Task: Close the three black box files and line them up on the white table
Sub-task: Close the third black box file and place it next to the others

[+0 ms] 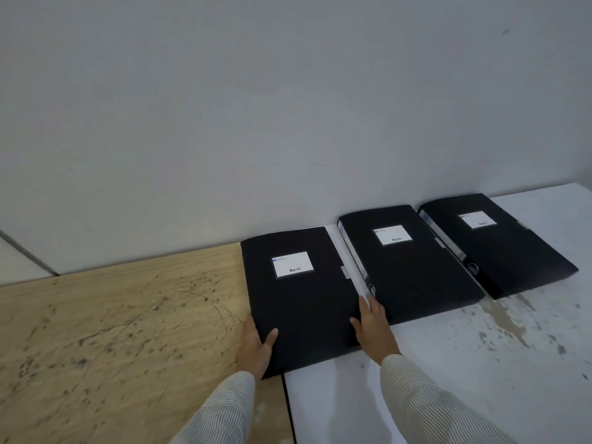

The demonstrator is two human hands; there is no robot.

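Observation:
Three black box files with white labels lie flat and closed, side by side against the wall. The left file (301, 302) straddles the seam between the wooden surface and the white table (464, 363). The middle file (413, 267) and the right file (499, 245) rest on the white table. My left hand (256, 346) grips the left file's near left corner, thumb on top. My right hand (373, 328) lies on that file's right edge, fingers reaching into the gap beside the middle file.
A scuffed wooden surface (112, 331) stretches to the left, meeting the white table at a dark seam (288, 408). A plain grey wall (288, 107) stands right behind the files. The white table carries stains and a brownish streak (503, 318) near the front.

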